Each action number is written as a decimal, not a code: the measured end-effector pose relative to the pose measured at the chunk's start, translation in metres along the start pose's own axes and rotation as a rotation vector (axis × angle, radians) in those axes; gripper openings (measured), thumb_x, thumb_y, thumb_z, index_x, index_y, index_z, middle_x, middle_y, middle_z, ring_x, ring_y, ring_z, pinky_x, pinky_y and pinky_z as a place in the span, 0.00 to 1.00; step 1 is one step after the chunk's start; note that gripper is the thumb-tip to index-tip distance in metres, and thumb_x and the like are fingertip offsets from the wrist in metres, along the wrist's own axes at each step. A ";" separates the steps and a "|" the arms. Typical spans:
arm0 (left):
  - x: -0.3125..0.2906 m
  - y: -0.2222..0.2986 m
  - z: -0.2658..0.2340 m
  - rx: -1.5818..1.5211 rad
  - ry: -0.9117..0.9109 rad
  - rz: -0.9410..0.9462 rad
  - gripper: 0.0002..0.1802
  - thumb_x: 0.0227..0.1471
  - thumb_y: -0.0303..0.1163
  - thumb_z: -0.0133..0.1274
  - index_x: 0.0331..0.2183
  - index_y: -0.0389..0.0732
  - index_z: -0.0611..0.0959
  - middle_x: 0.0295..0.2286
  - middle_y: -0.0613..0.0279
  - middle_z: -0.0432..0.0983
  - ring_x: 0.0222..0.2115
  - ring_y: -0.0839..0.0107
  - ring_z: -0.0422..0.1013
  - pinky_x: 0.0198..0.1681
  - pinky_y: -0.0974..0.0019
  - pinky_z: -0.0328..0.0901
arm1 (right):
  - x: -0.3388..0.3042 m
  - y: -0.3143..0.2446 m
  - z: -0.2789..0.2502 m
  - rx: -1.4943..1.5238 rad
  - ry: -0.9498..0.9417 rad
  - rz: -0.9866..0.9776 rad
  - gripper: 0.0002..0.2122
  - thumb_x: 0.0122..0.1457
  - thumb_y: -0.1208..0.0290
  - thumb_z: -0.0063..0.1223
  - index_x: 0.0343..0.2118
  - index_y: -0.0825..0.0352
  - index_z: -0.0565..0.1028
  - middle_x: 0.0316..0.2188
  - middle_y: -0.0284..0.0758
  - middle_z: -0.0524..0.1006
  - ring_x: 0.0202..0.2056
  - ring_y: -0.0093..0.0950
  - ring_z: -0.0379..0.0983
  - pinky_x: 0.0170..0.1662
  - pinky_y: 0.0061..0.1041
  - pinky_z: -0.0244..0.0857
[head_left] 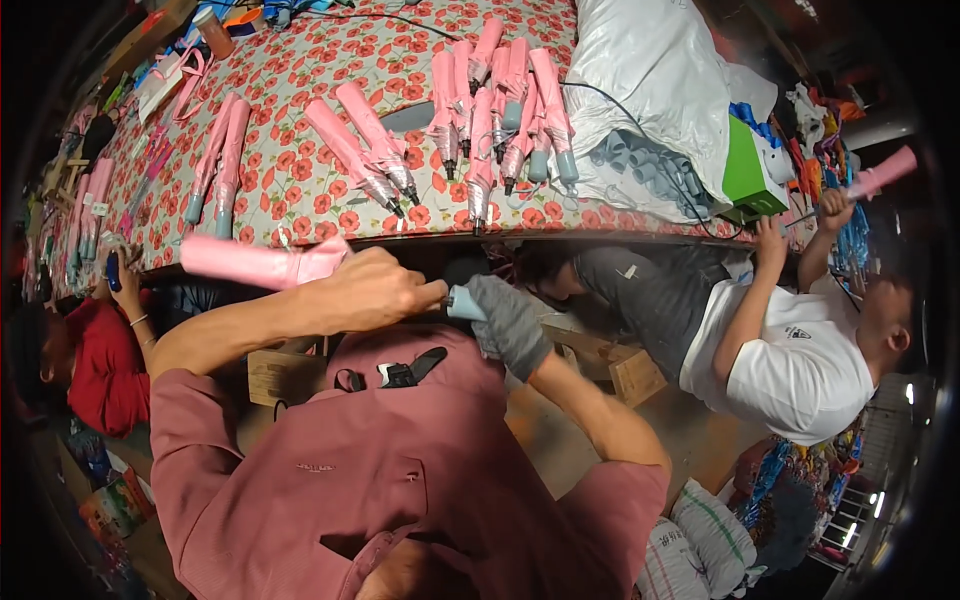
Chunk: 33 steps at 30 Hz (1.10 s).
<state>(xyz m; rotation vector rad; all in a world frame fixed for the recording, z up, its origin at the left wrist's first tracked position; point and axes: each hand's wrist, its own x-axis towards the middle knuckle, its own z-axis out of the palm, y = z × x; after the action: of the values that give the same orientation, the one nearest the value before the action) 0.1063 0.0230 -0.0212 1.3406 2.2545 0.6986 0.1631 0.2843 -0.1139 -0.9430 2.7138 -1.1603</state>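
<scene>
Just off the table's near edge, my bare left hand [375, 290] is closed around a folded pink umbrella [240, 262], which lies roughly level and points left. My right hand [508, 328], in a dark grey glove, grips a pale blue-grey umbrella handle [464, 303] at the umbrella's shaft end. Between the two hands the shaft is mostly hidden by my left fingers, so I cannot tell whether the handle is seated on it. Nearest on the table lie two pink folded umbrellas [355, 150] with bare dark shaft ends.
A pile of pink umbrellas [495, 110], some with handles, lies on the flowered tablecloth [300, 60]. Loose grey handles [645, 170] spill from a white sack [650, 70] beside a green box [750, 170]. Co-workers sit on both sides, one in white [790, 370], one in red [105, 370].
</scene>
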 end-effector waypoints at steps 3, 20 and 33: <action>0.002 -0.005 0.013 0.664 0.163 0.042 0.12 0.63 0.38 0.52 0.30 0.40 0.80 0.25 0.61 0.80 0.17 0.58 0.70 0.22 0.57 0.61 | -0.009 0.024 0.030 0.412 0.151 0.193 0.22 0.50 0.65 0.67 0.48 0.67 0.76 0.36 0.41 0.79 0.35 0.39 0.77 0.38 0.36 0.72; -0.001 -0.018 0.009 0.119 0.100 0.005 0.11 0.64 0.37 0.52 0.34 0.40 0.80 0.21 0.57 0.77 0.15 0.58 0.69 0.21 0.58 0.61 | 0.016 -0.012 -0.017 -0.084 0.043 -0.008 0.21 0.51 0.69 0.65 0.49 0.68 0.75 0.39 0.42 0.80 0.37 0.39 0.78 0.44 0.36 0.72; 0.005 -0.028 0.022 0.265 0.349 0.013 0.14 0.61 0.43 0.55 0.37 0.43 0.79 0.19 0.55 0.76 0.17 0.54 0.72 0.21 0.55 0.63 | 0.031 0.007 0.013 -0.274 0.395 -0.200 0.12 0.62 0.68 0.55 0.46 0.66 0.75 0.36 0.34 0.77 0.31 0.24 0.70 0.36 0.24 0.69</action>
<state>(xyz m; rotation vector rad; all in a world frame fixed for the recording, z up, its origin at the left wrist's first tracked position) 0.0987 0.0206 -0.0562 1.4467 2.6962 0.7019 0.1372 0.2625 -0.1223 -1.1489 3.2224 -1.1271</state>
